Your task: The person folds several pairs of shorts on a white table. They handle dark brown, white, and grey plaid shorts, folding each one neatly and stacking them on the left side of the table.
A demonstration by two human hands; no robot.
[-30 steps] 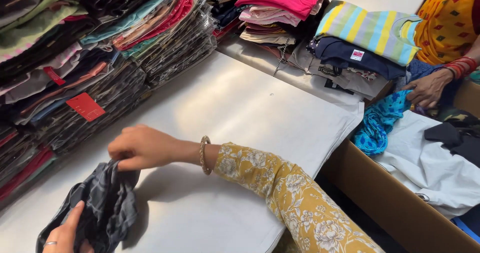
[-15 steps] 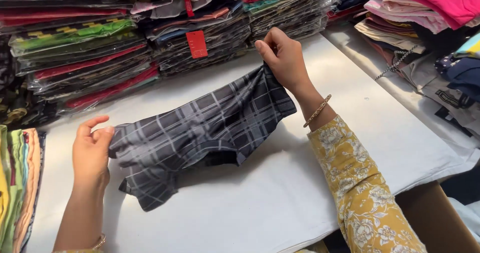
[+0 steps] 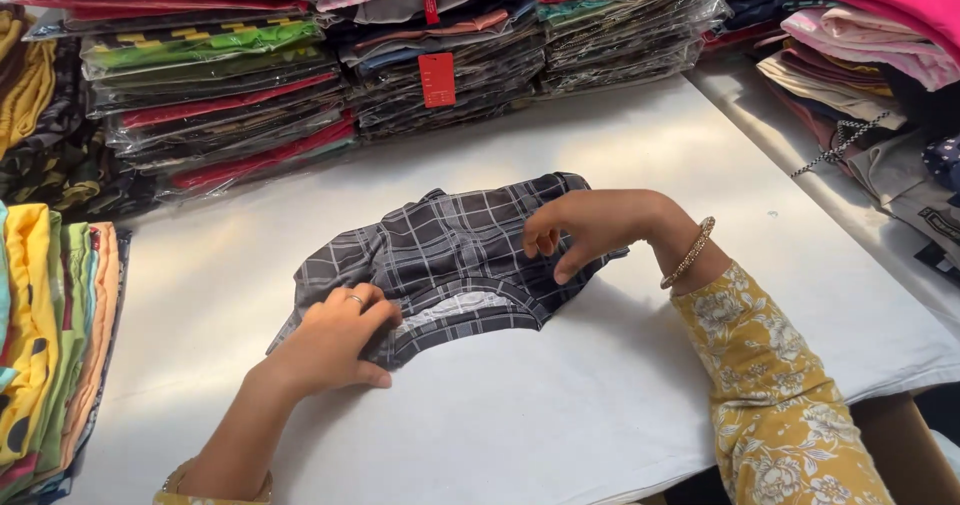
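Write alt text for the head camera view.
Two bare hands, left hand and right hand, press a dark grey checked garment flat on a white table. Stacks of bagged folded clothes line the table's far edge.

The dark checked garment [image 3: 450, 255] is soft, matt cloth, creased under the left hand [image 3: 335, 340] and right hand [image 3: 590, 230]. The white table covering [image 3: 600, 415] looks smooth and matt. The stacked garments [image 3: 220, 95] behind sit in glossy, crinkled clear plastic bags. A bangle [image 3: 690, 253] shines like metal.
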